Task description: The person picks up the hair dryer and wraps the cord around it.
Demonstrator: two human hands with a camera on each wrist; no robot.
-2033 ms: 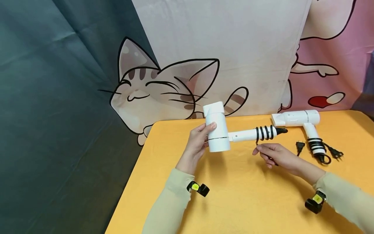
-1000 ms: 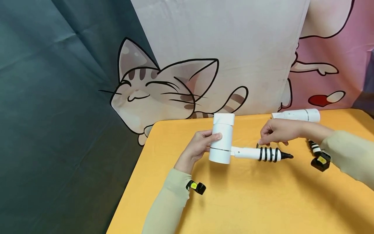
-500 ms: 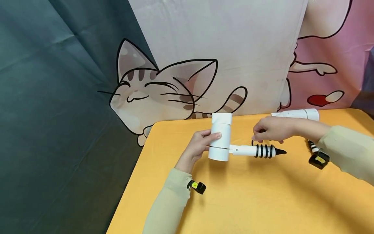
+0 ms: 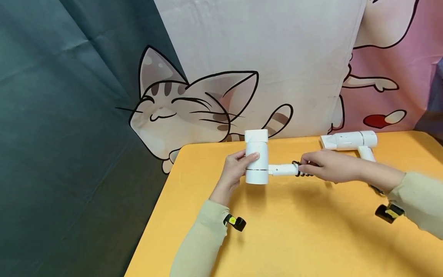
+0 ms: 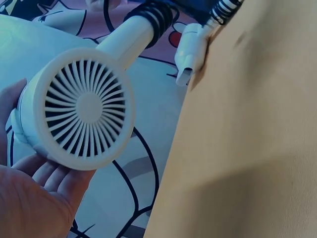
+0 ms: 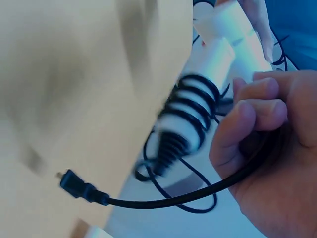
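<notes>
My left hand (image 4: 231,171) grips a white hair dryer (image 4: 257,148) by its barrel above the table, thumb on the near side. The round air-inlet grille (image 5: 89,108) faces the left wrist camera. To the right points the handle (image 4: 282,169), with a black power cord (image 6: 195,101) wound round it in several turns. Beside the wound part is my right hand (image 4: 332,166), its curled fingers holding the cord. The cord's loose end hangs out of that hand to a black plug (image 6: 77,186). In the head view the right hand hides much of the windings and the handle's end.
A second white hair dryer (image 4: 349,141) lies at the back right of the yellow table (image 4: 294,238), partly behind the right forearm. Its handle has a cord wound round it too. A backdrop with a printed cat (image 4: 194,107) hangs behind the table.
The right hand passed from below the handle over its top, carrying the cord round, and has now come down beside the handle's end. The held hair dryer dipped, then rose slightly and shifted left.
</notes>
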